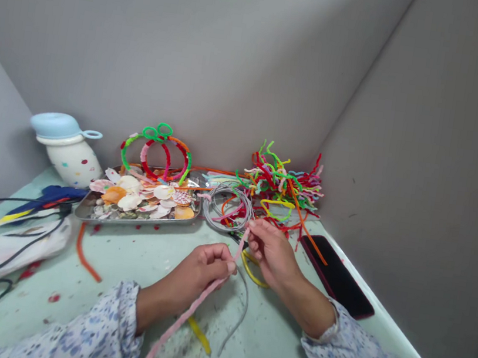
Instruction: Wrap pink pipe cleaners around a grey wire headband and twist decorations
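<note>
A long pink pipe cleaner [184, 317] runs from the bottom edge up between my two hands. My left hand [204, 266] pinches it partway along, thumb over the fingers. Its upper end sits between the thumb and fingertips of my right hand [271, 251], a short way above and to the right. Just behind my hands lies a coil of grey wire [219, 223]; a grey wire tail [244, 304] curves down over the table below them. A yellow pipe cleaner piece [200, 335] rests beneath my left hand, and another yellow piece [255, 271] is partly hidden by my right hand.
A metal tray [139, 224] holds shells, with pipe-cleaner rings [166, 160] standing behind. Back right is a heap of colourful pipe cleaners [284, 176]. A black phone [340, 279] lies right, a white bottle [73, 161] stands left, and black cables [0, 264] cross a plastic bag.
</note>
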Action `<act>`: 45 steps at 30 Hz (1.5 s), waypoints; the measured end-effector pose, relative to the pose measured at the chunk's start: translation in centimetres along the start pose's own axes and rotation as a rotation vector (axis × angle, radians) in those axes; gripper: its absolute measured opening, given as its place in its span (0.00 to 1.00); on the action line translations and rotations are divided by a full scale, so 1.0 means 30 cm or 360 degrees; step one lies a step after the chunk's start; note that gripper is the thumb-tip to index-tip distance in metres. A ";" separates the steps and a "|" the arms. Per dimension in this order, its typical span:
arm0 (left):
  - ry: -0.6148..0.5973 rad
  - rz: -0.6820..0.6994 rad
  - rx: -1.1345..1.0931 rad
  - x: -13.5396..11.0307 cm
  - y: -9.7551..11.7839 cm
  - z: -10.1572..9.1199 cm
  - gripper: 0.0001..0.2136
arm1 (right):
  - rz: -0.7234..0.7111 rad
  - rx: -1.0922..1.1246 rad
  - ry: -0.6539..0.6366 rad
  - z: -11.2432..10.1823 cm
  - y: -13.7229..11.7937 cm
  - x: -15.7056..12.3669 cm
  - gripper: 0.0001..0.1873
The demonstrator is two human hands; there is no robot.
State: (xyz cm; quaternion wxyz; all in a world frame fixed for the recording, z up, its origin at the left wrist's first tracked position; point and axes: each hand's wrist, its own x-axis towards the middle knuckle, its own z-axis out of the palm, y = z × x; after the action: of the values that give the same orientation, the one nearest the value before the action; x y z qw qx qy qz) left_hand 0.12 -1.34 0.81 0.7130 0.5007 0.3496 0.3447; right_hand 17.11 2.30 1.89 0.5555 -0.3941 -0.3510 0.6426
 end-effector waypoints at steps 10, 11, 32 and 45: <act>-0.0032 -0.0224 -0.0098 0.007 -0.015 -0.002 0.11 | 0.0045 0.0098 -0.0018 -0.054 0.014 0.052 0.11; -0.0034 -0.0236 -0.0095 0.008 -0.016 -0.002 0.11 | 0.0033 0.0105 -0.0015 -0.058 0.015 0.056 0.11; 0.0055 -0.0178 -0.0266 0.020 0.002 -0.011 0.10 | 0.0168 0.0075 -0.0292 -0.048 0.036 0.028 0.17; 0.0083 -0.0170 -0.0132 0.019 0.014 0.013 0.12 | 0.0170 -0.0143 -0.0425 -0.010 0.054 -0.007 0.16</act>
State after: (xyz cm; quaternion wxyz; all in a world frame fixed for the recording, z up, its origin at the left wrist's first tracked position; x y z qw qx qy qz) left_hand 0.69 -0.92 1.23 0.7410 0.4422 0.3799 0.3332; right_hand 16.68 1.88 0.35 0.4507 -0.3477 -0.4286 0.7016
